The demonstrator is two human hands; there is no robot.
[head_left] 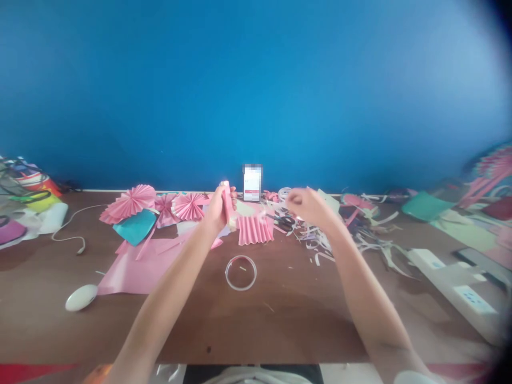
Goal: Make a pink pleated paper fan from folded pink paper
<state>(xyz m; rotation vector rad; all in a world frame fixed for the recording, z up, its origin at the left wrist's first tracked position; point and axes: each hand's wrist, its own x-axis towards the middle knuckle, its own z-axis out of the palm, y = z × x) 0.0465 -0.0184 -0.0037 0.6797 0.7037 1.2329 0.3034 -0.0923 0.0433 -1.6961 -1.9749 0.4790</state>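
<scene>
Upright in my left hand (220,208) is a narrow folded pink paper (229,204), the fingers wrapped round it. My right hand (307,207) hovers to the right, fingers curled together and a little blurred; what they pinch, if anything, I cannot make out. Between the hands a pleated pink paper (256,230) lies on the table. Black-handled scissors (285,221) are just below and left of my right hand, beside a tape roll (284,193). Closer to me is a clear ring-shaped roll (240,273).
Pink paper fans (134,201) and a teal paper (136,226) lie left, over a pink sheet (138,266). A white mouse (81,297) sits nearby. A phone (252,183) stands against the blue wall. Paper scraps (360,240) and a power strip (452,288) are at right.
</scene>
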